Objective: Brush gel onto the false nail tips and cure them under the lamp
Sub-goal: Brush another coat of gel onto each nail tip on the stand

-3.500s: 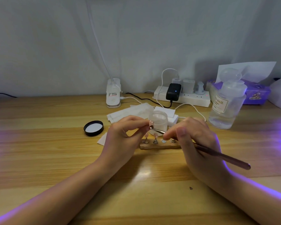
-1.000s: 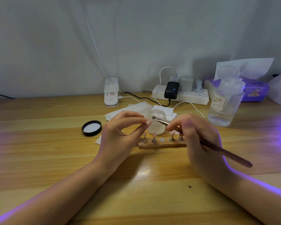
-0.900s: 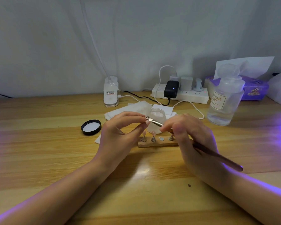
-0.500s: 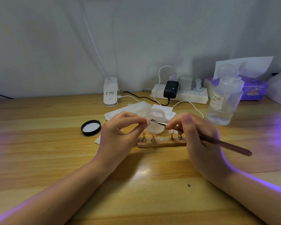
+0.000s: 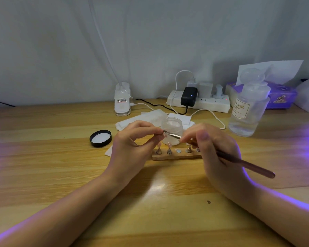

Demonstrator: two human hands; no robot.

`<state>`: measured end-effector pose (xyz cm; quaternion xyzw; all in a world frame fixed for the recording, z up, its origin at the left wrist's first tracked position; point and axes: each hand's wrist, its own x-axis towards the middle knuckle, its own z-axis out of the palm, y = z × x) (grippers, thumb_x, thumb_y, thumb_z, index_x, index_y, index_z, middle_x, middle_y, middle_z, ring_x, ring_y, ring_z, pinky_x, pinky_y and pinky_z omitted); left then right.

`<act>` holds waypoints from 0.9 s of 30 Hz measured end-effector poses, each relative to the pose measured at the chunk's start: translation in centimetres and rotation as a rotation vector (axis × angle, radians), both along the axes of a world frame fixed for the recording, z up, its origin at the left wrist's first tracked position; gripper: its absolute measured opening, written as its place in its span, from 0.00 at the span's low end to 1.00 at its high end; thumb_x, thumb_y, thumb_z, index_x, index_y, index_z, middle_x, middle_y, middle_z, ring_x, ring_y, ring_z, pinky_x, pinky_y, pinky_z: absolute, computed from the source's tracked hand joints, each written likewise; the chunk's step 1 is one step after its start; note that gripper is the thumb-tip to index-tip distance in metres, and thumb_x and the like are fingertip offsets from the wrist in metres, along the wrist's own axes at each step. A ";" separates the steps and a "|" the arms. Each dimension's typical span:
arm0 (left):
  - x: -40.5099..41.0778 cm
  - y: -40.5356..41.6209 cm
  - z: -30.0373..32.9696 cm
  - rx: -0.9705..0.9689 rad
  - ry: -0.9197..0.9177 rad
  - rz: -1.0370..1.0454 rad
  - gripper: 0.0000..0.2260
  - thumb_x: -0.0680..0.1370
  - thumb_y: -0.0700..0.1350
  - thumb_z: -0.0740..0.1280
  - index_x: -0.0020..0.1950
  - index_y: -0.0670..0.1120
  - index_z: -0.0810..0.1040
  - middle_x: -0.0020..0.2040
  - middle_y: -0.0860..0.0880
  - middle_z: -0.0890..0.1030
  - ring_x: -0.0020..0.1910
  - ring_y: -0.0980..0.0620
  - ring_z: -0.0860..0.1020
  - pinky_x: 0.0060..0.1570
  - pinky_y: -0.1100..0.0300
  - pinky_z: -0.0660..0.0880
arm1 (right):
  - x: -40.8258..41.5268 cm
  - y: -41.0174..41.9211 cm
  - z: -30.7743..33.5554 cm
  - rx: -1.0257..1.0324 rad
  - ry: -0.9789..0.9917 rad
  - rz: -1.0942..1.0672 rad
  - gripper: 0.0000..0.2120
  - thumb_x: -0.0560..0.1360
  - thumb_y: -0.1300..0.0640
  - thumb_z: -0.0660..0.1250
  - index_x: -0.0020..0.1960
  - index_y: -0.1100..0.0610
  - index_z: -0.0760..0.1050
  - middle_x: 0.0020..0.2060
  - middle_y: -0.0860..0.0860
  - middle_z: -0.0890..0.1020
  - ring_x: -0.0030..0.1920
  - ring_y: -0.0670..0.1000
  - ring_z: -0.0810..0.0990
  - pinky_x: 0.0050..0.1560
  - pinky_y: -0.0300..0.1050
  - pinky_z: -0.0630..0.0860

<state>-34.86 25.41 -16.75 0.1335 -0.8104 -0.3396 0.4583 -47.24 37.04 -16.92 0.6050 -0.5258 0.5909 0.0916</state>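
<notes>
Head view: pink nail tip (image 5: 165, 134) in left-hand (image 5: 132, 148) pinch, right hand's (image 5: 214, 154) grip around brush (image 5: 239, 162).

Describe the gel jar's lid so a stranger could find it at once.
Start at the wooden nail stand mid-table, between the hands. Look left, past the left hand: the lid lies flat on the table alone. It is the only round black-rimmed thing, white inside.
</notes>
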 end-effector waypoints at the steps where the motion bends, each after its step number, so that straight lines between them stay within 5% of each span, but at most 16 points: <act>1: 0.0 0.0 0.0 0.000 0.004 -0.007 0.09 0.69 0.39 0.71 0.48 0.48 0.81 0.42 0.51 0.80 0.43 0.59 0.77 0.43 0.72 0.71 | 0.1 0.0 -0.1 0.002 0.030 -0.001 0.21 0.80 0.50 0.49 0.41 0.58 0.77 0.37 0.45 0.78 0.40 0.46 0.77 0.43 0.47 0.72; 8: 0.0 0.0 0.0 -0.014 -0.007 -0.003 0.07 0.70 0.36 0.72 0.46 0.44 0.83 0.41 0.51 0.81 0.43 0.59 0.77 0.43 0.73 0.70 | -0.8 0.0 -0.1 0.040 -0.236 -0.035 0.15 0.79 0.54 0.52 0.42 0.52 0.75 0.37 0.48 0.79 0.40 0.40 0.76 0.41 0.31 0.70; 15: 0.0 0.1 0.1 0.025 0.006 -0.030 0.09 0.69 0.43 0.69 0.48 0.50 0.80 0.42 0.55 0.81 0.43 0.60 0.78 0.44 0.71 0.72 | 0.0 -0.1 0.0 -0.023 0.027 0.013 0.20 0.80 0.52 0.50 0.40 0.57 0.76 0.37 0.45 0.78 0.40 0.46 0.78 0.42 0.48 0.72; 23: -0.1 -0.1 0.0 0.036 0.006 -0.059 0.07 0.70 0.40 0.70 0.48 0.46 0.82 0.42 0.52 0.82 0.43 0.58 0.79 0.46 0.68 0.74 | -0.7 0.0 0.0 0.048 -0.262 -0.035 0.15 0.79 0.58 0.53 0.39 0.53 0.75 0.36 0.49 0.79 0.39 0.40 0.76 0.41 0.30 0.70; 27: -0.1 -0.2 0.0 0.026 0.001 -0.051 0.08 0.70 0.38 0.71 0.48 0.47 0.82 0.42 0.53 0.82 0.43 0.57 0.79 0.46 0.66 0.74 | -0.3 0.1 0.1 0.000 -0.108 0.007 0.15 0.78 0.56 0.52 0.41 0.55 0.75 0.36 0.48 0.79 0.39 0.44 0.77 0.41 0.42 0.73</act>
